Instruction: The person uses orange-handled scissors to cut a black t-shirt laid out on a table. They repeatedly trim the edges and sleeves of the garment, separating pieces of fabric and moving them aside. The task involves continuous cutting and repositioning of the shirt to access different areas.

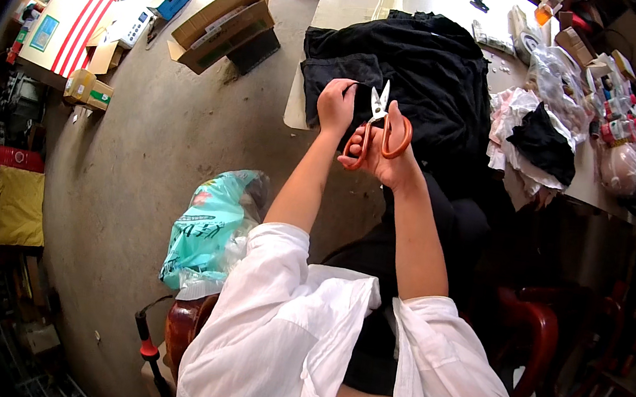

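Note:
My right hand [388, 147] grips a pair of scissors [396, 143] by its orange-brown looped handles. The blades point away from me and stand a little apart. Just left of them, my left hand [336, 105] is closed on the edge of a black cloth [429, 73], with the fingertips mostly hidden. This cloth lies in a wide, rumpled heap over the table and hangs down its near edge. A smaller dark folded part lies beyond my left hand.
The pale table [354, 1] also bears pink and white cloth scraps [513, 127], a black scrap [545, 143] and clear plastic bags [561, 89] on the right. A turquoise bag [211, 225] sits by my left elbow. An opened cardboard box [224, 24] stands left of the table.

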The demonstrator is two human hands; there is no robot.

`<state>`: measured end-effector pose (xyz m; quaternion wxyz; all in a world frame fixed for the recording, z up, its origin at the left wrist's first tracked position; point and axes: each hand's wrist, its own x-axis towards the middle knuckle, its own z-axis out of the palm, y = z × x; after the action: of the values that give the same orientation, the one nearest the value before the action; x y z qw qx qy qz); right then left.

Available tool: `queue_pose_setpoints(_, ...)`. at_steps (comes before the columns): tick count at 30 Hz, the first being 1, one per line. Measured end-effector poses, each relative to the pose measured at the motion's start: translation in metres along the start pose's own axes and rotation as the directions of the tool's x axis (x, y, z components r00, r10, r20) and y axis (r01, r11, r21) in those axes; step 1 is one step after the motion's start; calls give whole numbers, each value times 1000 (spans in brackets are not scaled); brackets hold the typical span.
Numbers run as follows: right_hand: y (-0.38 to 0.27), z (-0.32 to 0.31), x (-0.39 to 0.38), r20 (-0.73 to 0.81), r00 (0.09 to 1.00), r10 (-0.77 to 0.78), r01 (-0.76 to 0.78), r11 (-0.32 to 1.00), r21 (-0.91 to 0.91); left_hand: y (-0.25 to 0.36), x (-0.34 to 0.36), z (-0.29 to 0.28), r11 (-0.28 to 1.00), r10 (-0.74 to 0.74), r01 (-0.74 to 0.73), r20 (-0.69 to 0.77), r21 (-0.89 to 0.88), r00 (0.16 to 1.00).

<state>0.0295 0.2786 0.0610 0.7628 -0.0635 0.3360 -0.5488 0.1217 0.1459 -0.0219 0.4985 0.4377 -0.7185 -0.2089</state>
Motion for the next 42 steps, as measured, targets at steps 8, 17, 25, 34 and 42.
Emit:
queue_pose_setpoints(8,2,3,-1,40,997,61,-60,998,-20,0,1,1,999,-23,23,-19,28,1000)
queue_pose_setpoints(17,1,-6,18,-102,991,-89,93,995,35,-2,0,1,998,-33,33,-9,50,999)
queue_pose_setpoints(25,2,0,22,-103,987,-127,134,989,66,3,0,-8,994,20,-25,-50,-108,999)
queue_pose_setpoints(34,1,-2,8,84,982,-170,175,983,-61,22,-32,-18,449,-468,699,520,-556,715)
queue_pose_setpoints(42,2,4,-2,10,992,-125,124,967,-224,-1,-2,23,-434,-253,728,847,-531,467)
